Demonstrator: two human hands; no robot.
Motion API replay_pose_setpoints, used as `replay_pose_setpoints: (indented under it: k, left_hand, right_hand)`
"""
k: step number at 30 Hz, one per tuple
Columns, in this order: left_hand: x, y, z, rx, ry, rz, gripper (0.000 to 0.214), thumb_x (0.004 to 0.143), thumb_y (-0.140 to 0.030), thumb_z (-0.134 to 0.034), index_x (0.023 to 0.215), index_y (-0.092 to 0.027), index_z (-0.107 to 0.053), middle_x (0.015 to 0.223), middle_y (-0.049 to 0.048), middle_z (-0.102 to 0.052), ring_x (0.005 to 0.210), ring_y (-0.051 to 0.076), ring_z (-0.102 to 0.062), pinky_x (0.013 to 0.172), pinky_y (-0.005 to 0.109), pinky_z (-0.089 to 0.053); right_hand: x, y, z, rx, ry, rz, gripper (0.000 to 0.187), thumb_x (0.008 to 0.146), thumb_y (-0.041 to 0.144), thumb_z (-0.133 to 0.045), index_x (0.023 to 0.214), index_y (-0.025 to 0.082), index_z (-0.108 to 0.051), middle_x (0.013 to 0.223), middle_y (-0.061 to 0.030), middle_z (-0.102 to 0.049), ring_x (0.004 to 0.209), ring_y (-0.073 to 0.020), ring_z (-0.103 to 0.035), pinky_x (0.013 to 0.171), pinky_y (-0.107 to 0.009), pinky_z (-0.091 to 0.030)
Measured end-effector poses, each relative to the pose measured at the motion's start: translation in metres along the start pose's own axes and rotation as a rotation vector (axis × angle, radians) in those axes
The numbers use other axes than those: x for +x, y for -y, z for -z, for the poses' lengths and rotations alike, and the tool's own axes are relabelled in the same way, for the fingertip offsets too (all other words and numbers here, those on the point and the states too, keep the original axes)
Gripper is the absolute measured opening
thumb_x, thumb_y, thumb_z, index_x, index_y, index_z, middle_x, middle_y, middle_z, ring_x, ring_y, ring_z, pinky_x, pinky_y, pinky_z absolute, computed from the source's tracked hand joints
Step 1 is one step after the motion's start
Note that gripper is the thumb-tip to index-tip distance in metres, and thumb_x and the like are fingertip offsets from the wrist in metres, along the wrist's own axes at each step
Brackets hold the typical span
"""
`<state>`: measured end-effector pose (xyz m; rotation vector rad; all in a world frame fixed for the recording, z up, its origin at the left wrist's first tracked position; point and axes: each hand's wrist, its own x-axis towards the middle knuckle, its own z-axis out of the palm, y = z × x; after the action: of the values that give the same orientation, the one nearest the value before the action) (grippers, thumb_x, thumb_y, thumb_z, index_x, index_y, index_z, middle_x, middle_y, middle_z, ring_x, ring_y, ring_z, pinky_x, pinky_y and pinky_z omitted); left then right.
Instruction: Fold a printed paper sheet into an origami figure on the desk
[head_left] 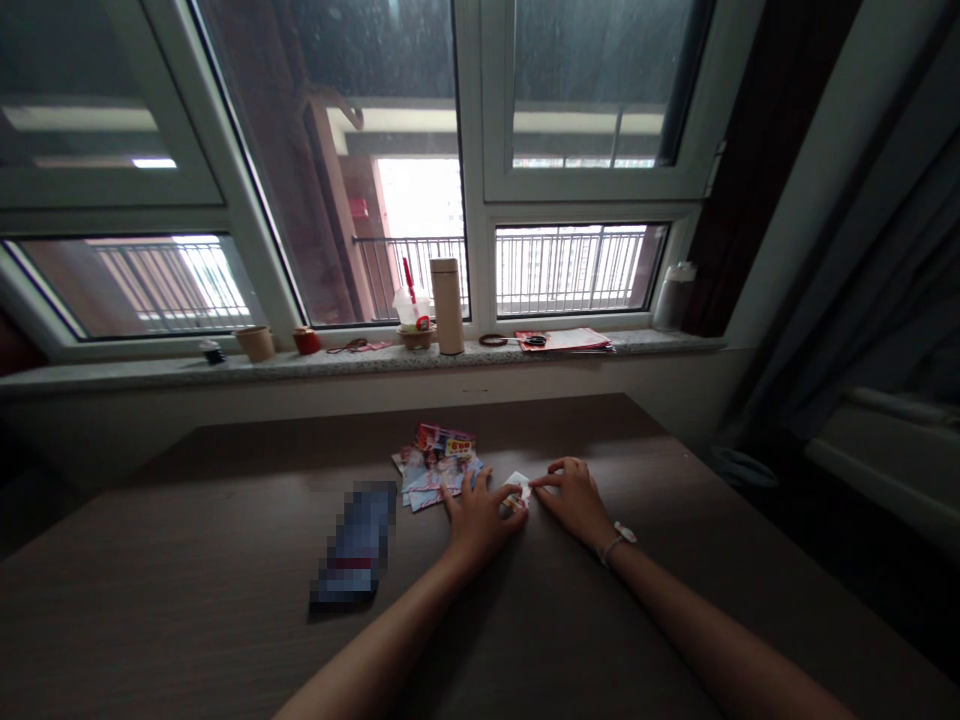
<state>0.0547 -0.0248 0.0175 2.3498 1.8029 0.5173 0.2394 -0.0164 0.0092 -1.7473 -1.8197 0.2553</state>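
Note:
A small white paper piece (516, 482) with a coloured print lies between my two hands on the brown table. My left hand (480, 522) has thumb and index finger closed on its near left side, while its other fingers spread toward the pile. At the paper's right edge, the fingertips of my right hand (576, 500) are pinched together on it. Just beyond my left hand is a loose pile of glossy printed leaflets (439, 465), overlapping each other. How the small paper is folded is too small to tell.
A dark blurred-out phone-like object (356, 550) lies on the table (187, 560) to the left. Along the windowsill (360, 362) stand a tan flask (447, 305), a plastic cup with a red straw (412, 308), paper cups (256, 343), papers (566, 340) and a whitish container (675, 297).

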Motion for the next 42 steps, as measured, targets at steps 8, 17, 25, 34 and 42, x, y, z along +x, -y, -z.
replay_pose_setpoints:
  k: [8, 17, 25, 34, 42]
  left_hand:
    - [0.0006, 0.0020, 0.0000, 0.009, 0.011, 0.002, 0.040, 0.084, -0.059, -0.062, 0.123, -0.049, -0.065, 0.152, 0.0046, -0.045, 0.143, 0.039, -0.031, 0.111, 0.077, -0.006]
    - [0.0012, 0.0034, -0.0009, 0.026, -0.015, 0.011, 0.045, 0.083, -0.060, -0.062, 0.126, -0.047, -0.064, 0.152, 0.0064, -0.044, 0.142, 0.039, -0.033, 0.110, 0.077, -0.008]
    - [0.0004, 0.0018, 0.0005, 0.034, -0.018, 0.016, 0.046, 0.083, -0.059, -0.062, 0.126, -0.043, -0.064, 0.152, 0.0062, -0.043, 0.141, 0.039, -0.033, 0.111, 0.076, -0.010]
    - [0.0005, 0.0022, -0.0021, 0.050, -0.007, -0.013, 0.039, 0.086, -0.058, -0.061, 0.124, -0.051, -0.063, 0.154, 0.0025, -0.042, 0.142, 0.039, -0.033, 0.110, 0.077, -0.012]
    - [0.0023, 0.0014, 0.0047, 0.057, 0.068, 0.008, 0.044, 0.085, -0.064, -0.058, 0.127, -0.052, -0.061, 0.157, 0.0023, -0.038, 0.145, 0.040, -0.027, 0.110, 0.077, -0.006]
  right_hand:
    - [0.0022, -0.0015, 0.0006, 0.063, 0.022, -0.055, 0.019, 0.086, 0.038, -0.062, 0.094, 0.035, -0.079, 0.113, -0.0046, -0.059, 0.116, -0.0248, -0.049, 0.104, -0.039, -0.035]
    - [0.0045, 0.0017, -0.0009, 0.050, -0.001, -0.072, 0.013, 0.082, 0.039, -0.069, 0.087, 0.033, -0.080, 0.112, -0.0046, -0.060, 0.115, -0.0257, -0.049, 0.102, -0.039, -0.035]
    - [0.0053, 0.0061, -0.0032, -0.017, -0.056, -0.045, 0.014, 0.079, 0.041, -0.073, 0.077, 0.027, -0.077, 0.106, -0.0050, -0.061, 0.112, -0.0256, -0.051, 0.097, -0.038, -0.037]
    - [0.0040, 0.0070, -0.0058, -0.040, -0.049, -0.040, 0.015, 0.082, 0.039, -0.070, 0.078, 0.025, -0.072, 0.108, -0.0049, -0.060, 0.112, -0.0253, -0.050, 0.096, -0.038, -0.036]
    - [0.0091, -0.0016, -0.0079, 0.028, -0.019, -0.034, 0.012, 0.084, 0.038, -0.067, 0.084, 0.028, -0.075, 0.109, -0.0042, -0.061, 0.113, -0.0253, -0.051, 0.099, -0.040, -0.036]
